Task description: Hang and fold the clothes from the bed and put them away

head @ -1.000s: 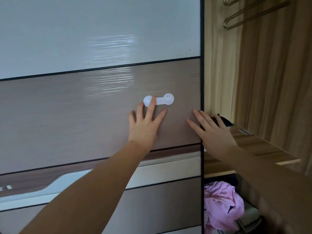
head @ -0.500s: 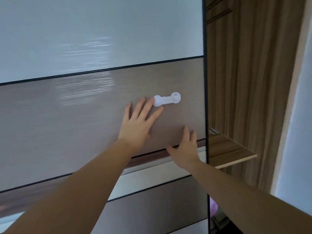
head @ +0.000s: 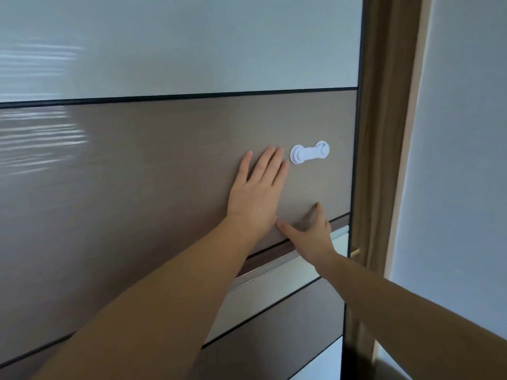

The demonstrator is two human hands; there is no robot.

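While flat, both hands, left hand and right hand, press the wardrobe door.

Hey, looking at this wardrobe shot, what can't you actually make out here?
- Wardrobe inside, head view: the sliding door covers it; only a dark sliver shows at its right edge, so no clothes are visible.
- Right hand: seen edge-on, so most fingers are hidden behind it.
- Left hand: palm faces the door, contact unseen.
- White child lock: latched or not, too small to tell.
- Bed: out of frame.
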